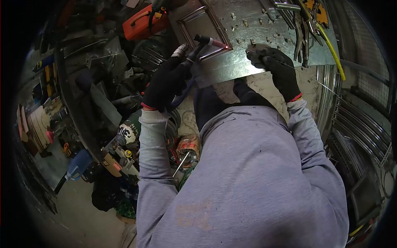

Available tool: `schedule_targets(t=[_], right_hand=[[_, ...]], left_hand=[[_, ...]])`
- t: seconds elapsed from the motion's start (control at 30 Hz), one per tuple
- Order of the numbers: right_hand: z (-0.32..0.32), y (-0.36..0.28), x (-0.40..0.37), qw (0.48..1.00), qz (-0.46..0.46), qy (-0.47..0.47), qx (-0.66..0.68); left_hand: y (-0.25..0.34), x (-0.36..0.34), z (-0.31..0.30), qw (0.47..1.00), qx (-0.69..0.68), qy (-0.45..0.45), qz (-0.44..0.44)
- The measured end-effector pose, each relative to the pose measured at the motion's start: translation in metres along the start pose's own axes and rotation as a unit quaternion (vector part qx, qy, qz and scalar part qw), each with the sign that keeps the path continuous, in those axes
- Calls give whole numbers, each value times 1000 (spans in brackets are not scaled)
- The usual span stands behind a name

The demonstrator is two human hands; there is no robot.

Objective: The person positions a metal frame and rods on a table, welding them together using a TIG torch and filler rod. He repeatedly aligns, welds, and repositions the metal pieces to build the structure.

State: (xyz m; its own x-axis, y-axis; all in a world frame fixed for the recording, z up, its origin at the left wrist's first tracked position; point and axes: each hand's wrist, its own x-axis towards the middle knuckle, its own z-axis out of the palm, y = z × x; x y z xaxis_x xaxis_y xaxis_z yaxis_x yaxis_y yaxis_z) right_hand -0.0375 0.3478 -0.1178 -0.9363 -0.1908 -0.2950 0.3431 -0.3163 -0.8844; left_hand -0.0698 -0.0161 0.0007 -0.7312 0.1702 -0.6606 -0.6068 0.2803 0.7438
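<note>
My left hand [167,80], in a black glove with a pale fingertip, is closed around the handle of a TIG welding torch [202,40]. The torch's pink nozzle [218,43] points right, and a small red glow shows at its tip. Beneath the nozzle, a rectangular metal frame [225,32] lies on the steel tabletop [225,70]; the tip is at the frame's near right corner. Over the table's front edge, my gloved right hand [279,70] pinches a thin filler rod [326,87], which trails off to the right.
Several small metal pieces [245,23] are spread over the tabletop. Locking pliers [305,41] and a yellow strip [331,45] lie at its right. A red toolbox [144,22] stands at the back left. Metal bars [359,124] are stacked at right; a green cylinder [130,128] stands at left.
</note>
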Motion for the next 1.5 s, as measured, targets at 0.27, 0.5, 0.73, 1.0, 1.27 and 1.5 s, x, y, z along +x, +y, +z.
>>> schedule_targets(t=[0.27, 0.5, 0.73, 1.0, 1.27, 1.5], right_hand=[[9, -7, -1, 999, 9, 21, 49], [8, -6, -1, 999, 2, 22, 48], [11, -9, -2, 999, 5, 33, 23], [16, -11, -7, 985, -158, -33, -52], [7, -2, -1, 999, -25, 4, 44], [12, -7, -2, 997, -8, 12, 70]], left_hand=[[-3, 3, -6, 999, 32, 5, -39], [-2, 1, -3, 999, 16, 12, -42], [-1, -1, -2, 998, 24, 19, -51], [-20, 6, -5, 999, 25, 17, 36], [-5, -6, 10, 997, 61, 42, 36], [-3, -10, 16, 999, -4, 32, -5]])
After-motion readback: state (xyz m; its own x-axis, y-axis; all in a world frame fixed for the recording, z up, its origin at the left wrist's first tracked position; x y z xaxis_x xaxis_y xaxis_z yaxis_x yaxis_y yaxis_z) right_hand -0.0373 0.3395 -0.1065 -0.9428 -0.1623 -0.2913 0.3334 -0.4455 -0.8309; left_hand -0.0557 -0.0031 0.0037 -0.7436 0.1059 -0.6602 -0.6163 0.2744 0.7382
